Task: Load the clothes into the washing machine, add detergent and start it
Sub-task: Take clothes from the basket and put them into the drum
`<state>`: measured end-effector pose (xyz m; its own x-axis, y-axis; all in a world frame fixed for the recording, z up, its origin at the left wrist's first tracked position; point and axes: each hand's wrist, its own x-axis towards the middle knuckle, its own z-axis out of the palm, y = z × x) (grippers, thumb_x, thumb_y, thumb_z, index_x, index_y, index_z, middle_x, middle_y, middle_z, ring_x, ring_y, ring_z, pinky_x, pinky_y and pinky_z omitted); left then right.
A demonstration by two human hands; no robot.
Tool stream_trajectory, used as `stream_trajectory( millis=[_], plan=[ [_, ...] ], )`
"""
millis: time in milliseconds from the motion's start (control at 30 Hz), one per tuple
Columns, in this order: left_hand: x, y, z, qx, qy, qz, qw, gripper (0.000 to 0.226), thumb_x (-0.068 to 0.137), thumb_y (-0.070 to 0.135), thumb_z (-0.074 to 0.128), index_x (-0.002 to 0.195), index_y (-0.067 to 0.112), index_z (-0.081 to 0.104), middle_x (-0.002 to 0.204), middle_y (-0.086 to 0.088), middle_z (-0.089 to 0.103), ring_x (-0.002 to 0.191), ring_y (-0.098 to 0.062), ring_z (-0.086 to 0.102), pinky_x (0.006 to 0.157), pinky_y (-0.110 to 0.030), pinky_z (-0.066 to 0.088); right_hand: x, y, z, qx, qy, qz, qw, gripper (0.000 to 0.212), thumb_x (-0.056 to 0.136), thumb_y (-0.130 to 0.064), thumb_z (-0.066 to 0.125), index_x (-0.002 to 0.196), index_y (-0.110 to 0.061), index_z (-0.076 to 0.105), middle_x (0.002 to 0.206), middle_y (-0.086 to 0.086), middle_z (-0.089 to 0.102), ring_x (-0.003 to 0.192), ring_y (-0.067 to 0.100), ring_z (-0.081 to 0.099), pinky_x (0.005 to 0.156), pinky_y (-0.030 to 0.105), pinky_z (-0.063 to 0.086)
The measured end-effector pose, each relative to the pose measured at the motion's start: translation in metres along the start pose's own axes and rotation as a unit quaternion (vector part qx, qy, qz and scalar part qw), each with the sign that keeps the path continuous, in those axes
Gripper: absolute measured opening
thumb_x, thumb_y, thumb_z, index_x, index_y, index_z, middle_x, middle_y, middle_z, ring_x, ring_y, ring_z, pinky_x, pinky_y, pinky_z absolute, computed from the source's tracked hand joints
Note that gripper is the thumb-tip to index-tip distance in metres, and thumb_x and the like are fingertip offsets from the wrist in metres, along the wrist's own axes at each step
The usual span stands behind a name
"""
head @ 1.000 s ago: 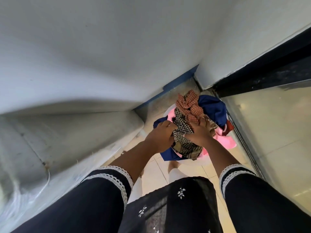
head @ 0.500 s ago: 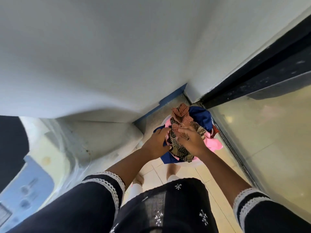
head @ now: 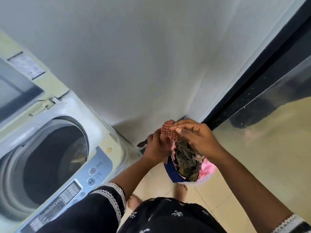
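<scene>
We hold a bundle of clothes between both hands. Our left hand (head: 155,147) curls around the near-left side of the bundle, fingers wrapped into the fabric. Our right hand (head: 196,137) grips from the far-right side, its thumb and fingers pinching a red checked cloth (head: 169,131) that sticks up at the top of the bundle, just between the two hands. Below the right hand hangs a dark olive checked garment (head: 186,162), crumpled, with a pink garment (head: 206,169) beside it under the right wrist and a navy blue garment (head: 172,172) under the left wrist. Something pale and white shows just beneath the bundle; we cannot tell what it is.

Well to the left of our left hand stands the top-loading washing machine (head: 107,140), its lid (head: 18,83) raised and its drum (head: 50,158) open, with some fabric dimly visible inside. The control panel (head: 80,182) lies just left of our left forearm. Our bare feet stand on the tiled floor (head: 252,174) below the hands.
</scene>
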<state>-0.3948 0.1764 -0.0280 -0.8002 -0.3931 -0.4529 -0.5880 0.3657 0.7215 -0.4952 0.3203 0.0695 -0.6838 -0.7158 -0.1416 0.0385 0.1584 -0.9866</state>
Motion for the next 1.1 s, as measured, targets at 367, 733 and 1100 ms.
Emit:
stream_trajectory(
  millis=[367, 733, 1100],
  plan=[
    [-0.057, -0.015, -0.041, -0.063, 0.111, 0.043, 0.991, 0.022, 0.087, 0.006, 0.058, 0.104, 0.019, 0.062, 0.095, 0.002, 0.067, 0.091, -0.017, 0.063, 0.083, -0.038, 0.054, -0.034, -0.004, -0.02, -0.165, 0.191, 0.197, 0.947, 0.028, 0.089, -0.021, 0.069, 0.118, -0.018, 0.068, 0.12, 0.005, 0.065, 0.107, 0.026, 0.064, 0.094, 0.039, 0.051],
    [-0.096, 0.021, -0.061, -0.201, 0.145, 0.218, 0.944, 0.063, 0.08, -0.003, 0.063, 0.132, 0.02, 0.035, 0.114, 0.002, 0.054, 0.102, -0.01, 0.061, 0.084, -0.026, 0.054, -0.027, -0.004, 0.093, -0.241, -0.015, 0.041, 0.97, 0.052, 0.074, -0.007, 0.067, 0.116, -0.036, 0.056, 0.104, -0.006, 0.065, 0.091, 0.013, 0.066, 0.075, 0.036, 0.058],
    [-0.138, -0.035, -0.092, -0.236, 0.167, 0.103, 0.952, 0.042, 0.09, 0.001, 0.06, 0.122, 0.027, 0.051, 0.105, -0.005, 0.065, 0.091, -0.005, 0.066, 0.077, -0.022, 0.054, -0.018, -0.043, 0.117, 0.312, -0.093, 0.112, 0.939, 0.056, 0.069, -0.001, 0.068, 0.124, -0.01, 0.06, 0.112, 0.009, 0.073, 0.104, 0.019, 0.07, 0.079, 0.025, 0.058]
  ],
)
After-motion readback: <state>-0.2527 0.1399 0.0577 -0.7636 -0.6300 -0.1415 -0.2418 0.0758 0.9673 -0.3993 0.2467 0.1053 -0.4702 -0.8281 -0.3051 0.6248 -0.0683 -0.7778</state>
